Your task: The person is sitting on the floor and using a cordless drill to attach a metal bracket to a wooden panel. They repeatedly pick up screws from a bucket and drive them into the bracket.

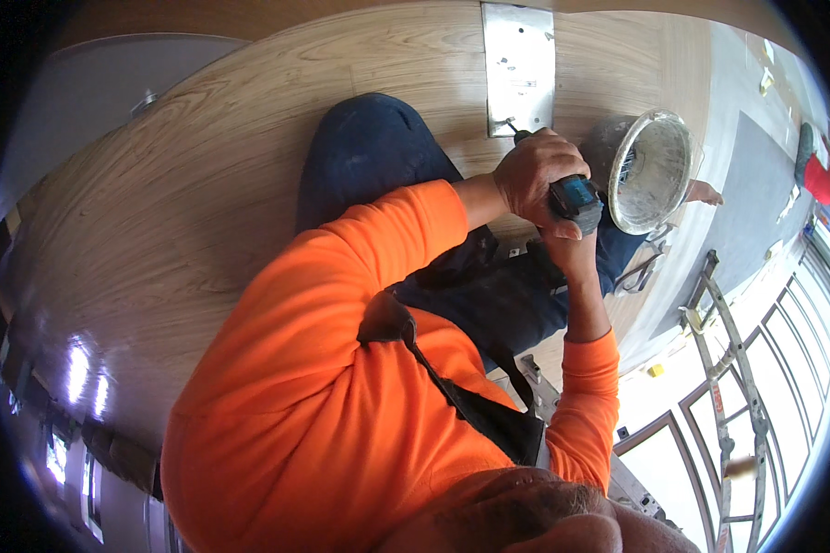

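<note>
A dark cordless drill with a blue-marked battery end is gripped in both hands. My left hand wraps around its body, fingers closed. Below it, my right hand is closed at the battery end, partly hidden by the drill. The drill's tip meets the near end of a silver metal plate, which has holes and several small pieces on it. The plate lies on a wood-grain surface. Just right of my hands a dirty, pale bucket leans with its mouth toward me; small metal pieces show inside.
My knee in dark trousers is left of the plate. A bare hand or foot pokes out behind the bucket. Dark-rimmed glasses or a similar item lie below it. A stepladder stands right; farther off is a person in red.
</note>
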Demonstrator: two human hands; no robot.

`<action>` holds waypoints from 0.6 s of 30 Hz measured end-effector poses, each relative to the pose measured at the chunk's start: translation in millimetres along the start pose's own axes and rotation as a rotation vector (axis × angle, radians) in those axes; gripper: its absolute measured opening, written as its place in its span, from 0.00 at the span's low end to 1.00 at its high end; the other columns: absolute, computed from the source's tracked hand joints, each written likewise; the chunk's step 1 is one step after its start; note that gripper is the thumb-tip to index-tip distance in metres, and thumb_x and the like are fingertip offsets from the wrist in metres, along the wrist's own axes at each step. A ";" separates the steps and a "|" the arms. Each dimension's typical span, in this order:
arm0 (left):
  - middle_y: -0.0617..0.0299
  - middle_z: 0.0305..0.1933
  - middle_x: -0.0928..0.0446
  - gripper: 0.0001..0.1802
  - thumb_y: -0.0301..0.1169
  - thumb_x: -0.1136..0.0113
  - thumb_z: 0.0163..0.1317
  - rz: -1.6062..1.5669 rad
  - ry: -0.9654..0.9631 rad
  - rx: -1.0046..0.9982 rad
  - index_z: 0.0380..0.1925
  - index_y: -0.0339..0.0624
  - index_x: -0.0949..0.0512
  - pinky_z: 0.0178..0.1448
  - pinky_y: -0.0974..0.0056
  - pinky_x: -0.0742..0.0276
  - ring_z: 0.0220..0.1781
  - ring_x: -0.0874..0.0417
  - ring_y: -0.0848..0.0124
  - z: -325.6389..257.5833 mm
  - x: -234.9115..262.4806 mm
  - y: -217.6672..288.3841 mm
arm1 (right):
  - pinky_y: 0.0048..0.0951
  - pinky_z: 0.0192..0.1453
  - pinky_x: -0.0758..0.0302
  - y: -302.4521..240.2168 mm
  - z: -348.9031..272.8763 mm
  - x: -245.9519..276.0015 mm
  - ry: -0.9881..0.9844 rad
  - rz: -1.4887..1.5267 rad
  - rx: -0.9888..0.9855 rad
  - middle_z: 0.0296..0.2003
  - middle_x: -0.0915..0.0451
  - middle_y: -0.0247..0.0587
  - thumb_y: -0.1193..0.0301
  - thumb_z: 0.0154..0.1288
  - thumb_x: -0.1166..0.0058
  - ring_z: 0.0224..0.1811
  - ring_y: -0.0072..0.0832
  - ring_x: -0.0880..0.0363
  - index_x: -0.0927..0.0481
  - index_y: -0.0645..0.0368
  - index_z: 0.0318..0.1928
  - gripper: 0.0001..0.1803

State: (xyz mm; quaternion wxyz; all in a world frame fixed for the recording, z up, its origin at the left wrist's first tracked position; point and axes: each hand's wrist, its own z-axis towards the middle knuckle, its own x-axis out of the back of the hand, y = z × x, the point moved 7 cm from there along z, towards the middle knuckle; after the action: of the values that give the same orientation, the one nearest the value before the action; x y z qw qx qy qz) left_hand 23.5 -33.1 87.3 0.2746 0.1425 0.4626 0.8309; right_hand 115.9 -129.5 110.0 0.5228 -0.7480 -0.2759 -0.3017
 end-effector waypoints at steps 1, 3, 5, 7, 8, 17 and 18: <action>0.55 0.40 0.17 0.42 0.69 0.27 0.39 0.000 -0.016 0.010 0.40 0.43 0.19 0.57 0.51 0.26 0.43 0.15 0.53 0.4 -0.4 0.0 | 0.42 0.47 0.22 -1.4 0.9 -0.3 -0.001 0.026 -0.009 0.39 0.16 0.46 0.78 0.56 0.40 0.43 0.44 0.16 0.19 0.61 0.45 0.14; 0.55 0.41 0.17 0.41 0.68 0.27 0.40 0.043 0.065 -0.033 0.41 0.44 0.18 0.59 0.50 0.27 0.44 0.15 0.53 2.3 5.7 6.1 | 0.38 0.47 0.21 -6.9 4.4 -1.3 0.033 0.004 0.036 0.38 0.15 0.46 0.77 0.56 0.39 0.40 0.43 0.15 0.19 0.61 0.44 0.13; 0.55 0.41 0.16 0.40 0.66 0.27 0.41 0.079 0.126 -0.051 0.42 0.44 0.18 0.61 0.49 0.27 0.44 0.15 0.53 5.0 10.8 16.3 | 0.36 0.46 0.20 -12.4 5.1 -2.5 0.070 0.021 0.038 0.37 0.14 0.46 0.76 0.57 0.38 0.39 0.41 0.14 0.18 0.61 0.44 0.13; 0.55 0.42 0.16 0.38 0.65 0.28 0.43 0.101 0.165 -0.030 0.43 0.44 0.17 0.61 0.48 0.26 0.44 0.15 0.54 10.3 18.9 30.7 | 0.36 0.46 0.20 -16.7 0.1 -5.1 0.101 0.077 -0.015 0.37 0.14 0.45 0.76 0.57 0.37 0.40 0.40 0.13 0.18 0.61 0.44 0.12; 0.55 0.41 0.16 0.37 0.64 0.28 0.43 0.060 0.135 0.005 0.42 0.44 0.17 0.61 0.48 0.26 0.44 0.15 0.54 7.6 17.4 29.6 | 0.35 0.46 0.20 -16.0 -1.7 -7.8 0.098 0.086 -0.023 0.37 0.14 0.44 0.75 0.57 0.37 0.40 0.40 0.13 0.18 0.61 0.44 0.12; 0.56 0.38 0.19 0.31 0.59 0.31 0.41 -0.044 0.048 -0.001 0.36 0.46 0.19 0.59 0.47 0.25 0.43 0.16 0.54 -10.5 13.7 23.7 | 0.36 0.54 0.22 -6.5 -22.6 -30.4 0.033 0.118 -0.200 0.46 0.16 0.41 0.77 0.58 0.37 0.49 0.36 0.17 0.23 0.61 0.52 0.20; 0.56 0.38 0.19 0.31 0.59 0.31 0.41 -0.038 0.036 -0.005 0.36 0.46 0.19 0.59 0.47 0.25 0.43 0.16 0.54 -10.6 13.4 23.5 | 0.36 0.54 0.23 -1.5 -24.6 -32.4 0.033 0.153 -0.238 0.47 0.16 0.42 0.76 0.58 0.37 0.50 0.37 0.17 0.23 0.60 0.53 0.21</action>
State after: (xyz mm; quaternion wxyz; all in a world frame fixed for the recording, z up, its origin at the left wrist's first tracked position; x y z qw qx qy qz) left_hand -0.2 -42.5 101.4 0.2823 0.1180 0.4679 0.8292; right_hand 89.2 -155.5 93.6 0.4564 -0.8185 -0.1715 -0.3039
